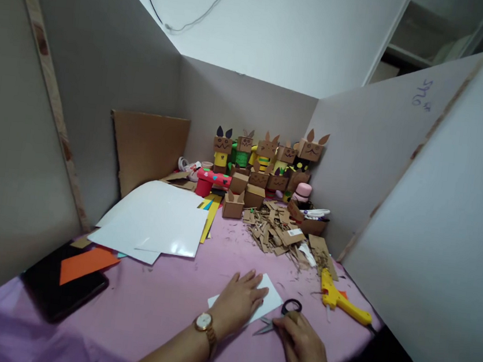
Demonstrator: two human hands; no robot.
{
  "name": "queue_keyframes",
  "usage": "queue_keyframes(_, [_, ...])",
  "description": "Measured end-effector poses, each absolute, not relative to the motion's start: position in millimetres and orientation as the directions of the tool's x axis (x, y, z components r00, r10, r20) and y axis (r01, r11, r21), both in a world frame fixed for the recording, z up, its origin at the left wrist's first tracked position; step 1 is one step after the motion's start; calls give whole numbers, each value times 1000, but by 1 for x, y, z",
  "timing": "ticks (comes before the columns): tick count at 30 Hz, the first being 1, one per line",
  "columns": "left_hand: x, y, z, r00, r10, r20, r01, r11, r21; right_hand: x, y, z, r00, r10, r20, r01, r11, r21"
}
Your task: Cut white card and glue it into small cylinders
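Observation:
My left hand (239,300), with a watch on its wrist, lies flat with fingers spread on a small white paper piece (270,299) near the table's front. Part of the paper is hidden under the palm. Just right of it, my right hand (304,346) has its fingers closed on a pair of scissors (265,326). One black handle loop sticks up beyond the fingers, and the other is hidden by the hand. The blades point left, low over the cloth, near the paper's lower edge.
A yellow glue gun (343,302) lies at right. Cardboard scraps (275,228) are heaped behind. Several cardboard animal figures (266,149) stand at the back. Large white sheets (159,218), an orange sheet (86,265) and a black flat device (53,299) are at left. Grey panels enclose the table.

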State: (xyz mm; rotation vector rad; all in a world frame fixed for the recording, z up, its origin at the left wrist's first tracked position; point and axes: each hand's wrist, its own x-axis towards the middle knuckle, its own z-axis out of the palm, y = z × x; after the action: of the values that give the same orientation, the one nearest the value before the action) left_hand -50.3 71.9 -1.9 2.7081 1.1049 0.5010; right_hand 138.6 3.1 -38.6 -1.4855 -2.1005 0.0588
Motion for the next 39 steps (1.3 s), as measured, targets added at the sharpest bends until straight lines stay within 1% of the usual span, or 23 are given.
queue_keyframes(3, [-49, 73, -2, 671, 702, 240, 642, -711, 287, 133, 7, -36, -245, 877, 414, 852, 399, -340])
queue_keyframes(12, [-52, 74, 0, 679, 701, 218, 641, -711, 290, 132, -2, -26, -259, 878, 403, 806, 426, -412])
queue_keyframes(29, [-51, 74, 0, 686, 693, 221, 626, -717, 306, 124, -9, -23, -242, 912, 332, 806, 379, -455])
queue_keyframes(34, [-57, 73, 5, 708, 666, 235, 596, -742, 306, 124, -10, -25, -227, 904, 363, 802, 385, -457])
queue_keyframes(39, [-74, 71, 7, 774, 604, 192, 532, -784, 319, 126, -12, -22, -218, 908, 357, 796, 377, -473])
